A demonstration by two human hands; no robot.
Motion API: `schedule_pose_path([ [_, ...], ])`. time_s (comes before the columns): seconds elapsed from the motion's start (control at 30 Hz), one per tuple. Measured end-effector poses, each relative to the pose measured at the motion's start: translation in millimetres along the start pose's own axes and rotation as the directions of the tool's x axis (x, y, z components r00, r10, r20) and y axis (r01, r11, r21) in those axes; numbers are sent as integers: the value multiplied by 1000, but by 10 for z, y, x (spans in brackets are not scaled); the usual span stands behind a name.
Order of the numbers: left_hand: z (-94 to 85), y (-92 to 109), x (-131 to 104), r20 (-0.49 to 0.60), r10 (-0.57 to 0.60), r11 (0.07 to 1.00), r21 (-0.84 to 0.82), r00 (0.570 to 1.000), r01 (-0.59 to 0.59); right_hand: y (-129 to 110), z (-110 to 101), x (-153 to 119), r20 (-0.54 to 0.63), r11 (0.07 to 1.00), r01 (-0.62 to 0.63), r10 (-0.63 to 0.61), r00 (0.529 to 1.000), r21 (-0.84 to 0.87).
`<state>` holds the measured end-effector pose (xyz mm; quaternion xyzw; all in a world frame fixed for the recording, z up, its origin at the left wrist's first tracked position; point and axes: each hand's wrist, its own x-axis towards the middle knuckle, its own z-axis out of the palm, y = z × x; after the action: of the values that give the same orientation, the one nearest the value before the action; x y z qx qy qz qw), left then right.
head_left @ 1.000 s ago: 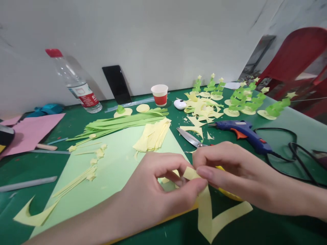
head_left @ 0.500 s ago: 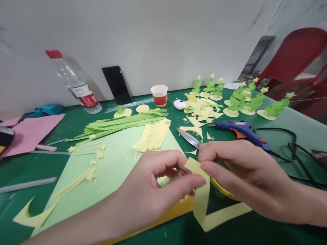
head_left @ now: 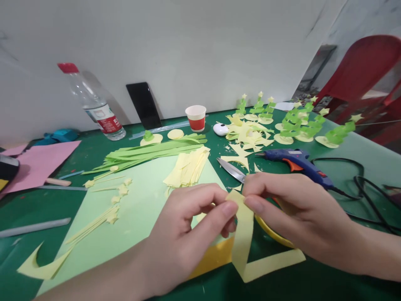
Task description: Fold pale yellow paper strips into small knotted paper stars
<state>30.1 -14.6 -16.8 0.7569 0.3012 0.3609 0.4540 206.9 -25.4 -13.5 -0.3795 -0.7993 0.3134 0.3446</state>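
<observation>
The slim, bare left hand (head_left: 191, 234) and slim, bare right hand (head_left: 294, 213) have slender, tapering fingers (head_left: 206, 195); the left forearm (head_left: 125, 271) and right forearm (head_left: 380, 253) show bare too.

We look from a single camera worn on the head, facing forward and down across the worktop (head_left: 31, 205). We are close to the hands (head_left: 184, 242), which fill our lower middle, the left forearm (head_left: 119, 274) entering at the bottom edge and the right forearm (head_left: 379, 253) at the right. Ahead, a pale wall (head_left: 219, 50) bounds our view; upper right, we see past it to a red chair (head_left: 360, 71).
</observation>
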Motion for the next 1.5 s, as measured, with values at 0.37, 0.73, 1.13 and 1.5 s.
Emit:
schedule_pose_path([
  [0.37, 18, 3, 12, -24, -11, 1000, -10, 1000, 11, 7, -30, 23, 147, 967, -75, 39, 988, 245],
  [0.73, -5, 27, 59, 70, 20, 988, 155, 997, -30, 54, -25, 56, 314, 901, -190, 64, 947, 390],
  [1.13, 22, 39, 49, 77, -44, 995, 97, 996, 36, 60, 21, 71, 247, 906, -140, 41, 968, 399],
  [1.5, -17, 13, 48, 54, -37, 999, 36, 998, 35, 43, 2, 50, 252, 893, -212, 117, 961, 397],
])
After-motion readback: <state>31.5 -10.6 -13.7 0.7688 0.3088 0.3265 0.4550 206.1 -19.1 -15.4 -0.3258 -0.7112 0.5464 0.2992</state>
